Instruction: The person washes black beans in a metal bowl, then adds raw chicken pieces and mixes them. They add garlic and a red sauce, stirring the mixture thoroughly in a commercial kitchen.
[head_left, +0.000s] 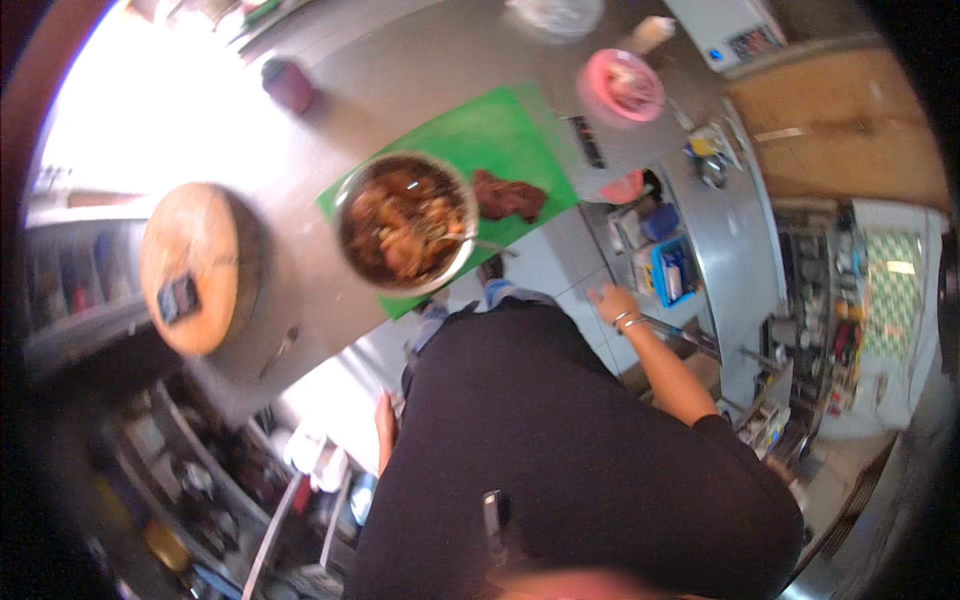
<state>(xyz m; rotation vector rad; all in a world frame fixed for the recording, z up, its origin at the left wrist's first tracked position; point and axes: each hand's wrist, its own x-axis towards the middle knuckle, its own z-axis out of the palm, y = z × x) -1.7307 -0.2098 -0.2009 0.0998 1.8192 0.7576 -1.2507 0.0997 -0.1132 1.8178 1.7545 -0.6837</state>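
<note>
My right hand (616, 303), with a bracelet at the wrist, hangs beside my body over the tiled floor (574, 300). It holds nothing, and its fingers look slightly apart. At my left side, my left hand (386, 405) is mostly hidden by my dark shirt, so its grip does not show. Before me a metal bowl (470, 255) of cooked meat pieces in dark sauce stands on a green cutting board (450, 135). A utensil handle (491, 245) sticks out over the bowl's rim. Right of the bowl, a dark reddish-brown piece of meat (510, 196) lies on the board. Neither hand touches these.
A round wooden chopping block (199, 232) with a dark object (178, 298) on it stands left on the metal counter (300, 180). A pink bowl (589, 94) sits at the back right. Below, shelves hold a blue basket (660, 277). A dark red container (289, 86) stands far back.
</note>
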